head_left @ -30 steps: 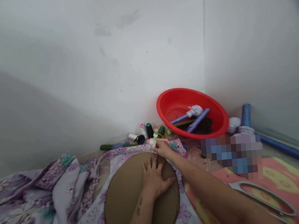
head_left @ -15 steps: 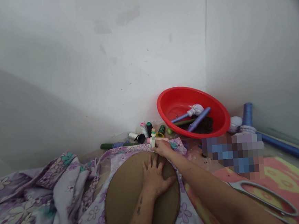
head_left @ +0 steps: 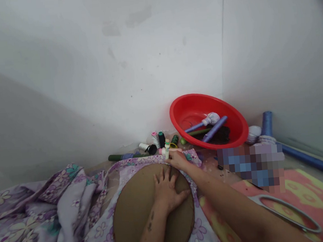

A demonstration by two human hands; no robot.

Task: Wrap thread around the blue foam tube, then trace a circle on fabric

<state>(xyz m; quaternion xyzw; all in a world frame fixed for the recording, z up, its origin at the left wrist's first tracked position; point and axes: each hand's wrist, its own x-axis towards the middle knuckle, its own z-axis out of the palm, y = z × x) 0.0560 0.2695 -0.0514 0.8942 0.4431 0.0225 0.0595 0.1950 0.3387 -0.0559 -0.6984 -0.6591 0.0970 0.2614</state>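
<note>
Flat on a round brown cardboard disc [head_left: 132,209], low in the middle of the frame: the left hand [head_left: 167,191], spread open, palm down, fingers apart. At the disc's top edge, the right hand [head_left: 177,160], fingers curled over the rim onto a lilac floral cloth [head_left: 59,214]; pinching or only pressing, impossible to tell from this view. Cloth around the disc's edge, heaped in soft folds toward the lower left of the frame.

Just above the right hand, a small white upright bottle [head_left: 167,149], touching the cloth's edge or nearly so. To its left, a pink-and-white thread cone [head_left: 155,140] and a black thread cone [head_left: 161,139]. Up and right, a wide red plastic basin [head_left: 189,113], tilted against the white wall [head_left: 104,66], holding a purple tube [head_left: 215,128]. At the lower right of the frame, large silver scissors [head_left: 286,212] lying on a pink-and-yellow mat [head_left: 318,194], well apart from both hands. Beyond the basin, a long blue tube [head_left: 310,163] along the wall's foot.
</note>
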